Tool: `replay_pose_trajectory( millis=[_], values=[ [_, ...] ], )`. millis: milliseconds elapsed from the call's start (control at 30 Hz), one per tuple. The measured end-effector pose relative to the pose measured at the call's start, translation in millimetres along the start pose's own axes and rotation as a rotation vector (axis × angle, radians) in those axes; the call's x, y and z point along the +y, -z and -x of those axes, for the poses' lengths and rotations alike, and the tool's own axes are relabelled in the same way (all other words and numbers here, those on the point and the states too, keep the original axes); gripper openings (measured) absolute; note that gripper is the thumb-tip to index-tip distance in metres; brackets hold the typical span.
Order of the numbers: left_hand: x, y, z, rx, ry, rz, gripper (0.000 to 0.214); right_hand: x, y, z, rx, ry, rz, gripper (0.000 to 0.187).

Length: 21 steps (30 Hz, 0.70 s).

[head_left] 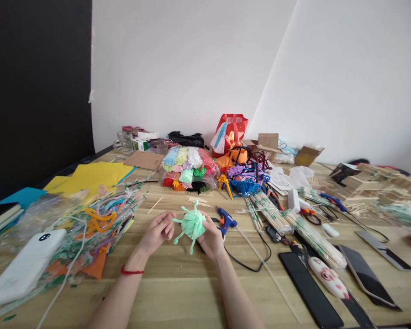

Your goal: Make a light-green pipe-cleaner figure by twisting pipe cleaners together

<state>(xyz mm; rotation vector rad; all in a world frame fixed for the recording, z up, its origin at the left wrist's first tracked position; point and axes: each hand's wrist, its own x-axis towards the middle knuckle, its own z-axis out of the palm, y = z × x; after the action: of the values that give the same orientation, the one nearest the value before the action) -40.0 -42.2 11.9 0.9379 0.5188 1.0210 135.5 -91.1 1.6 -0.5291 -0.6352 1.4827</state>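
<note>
A mint-green pipe-cleaner ball (192, 224) with several short curled prongs is held up over the table. My right hand (211, 236) grips it from the right side, fingers partly behind it. My left hand (159, 231), with a red string on the wrist, has its thumb and fingertips pinched at the tip of the ball's left prong. Just right of my right hand lies a blue hot glue gun (227, 220), its black cord curving over the wood.
Plastic-wrapped pipe-cleaner bundles (189, 169) and loose coloured stems (248, 171) lie ahead. A white power bank (27, 265) and scraps are at left. Wooden sticks (270, 210), a black phone (308, 288) and a clear glue stick (269, 274) lie at right.
</note>
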Motion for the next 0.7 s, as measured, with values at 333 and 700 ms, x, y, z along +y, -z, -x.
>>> replay_pose_trajectory(
  millis=[333,700],
  values=[
    [-2.3,1.2,-2.6,-0.005,0.063,-0.076,0.025,-3.7,4.9,-0.4,-0.038,0.012,-0.1,0.036],
    [-4.7,5.7,-1.6,-0.064,-0.001,-0.104,0.024,-3.9,3.4,1.1,-0.056,-0.007,-0.104,0.036]
  ],
)
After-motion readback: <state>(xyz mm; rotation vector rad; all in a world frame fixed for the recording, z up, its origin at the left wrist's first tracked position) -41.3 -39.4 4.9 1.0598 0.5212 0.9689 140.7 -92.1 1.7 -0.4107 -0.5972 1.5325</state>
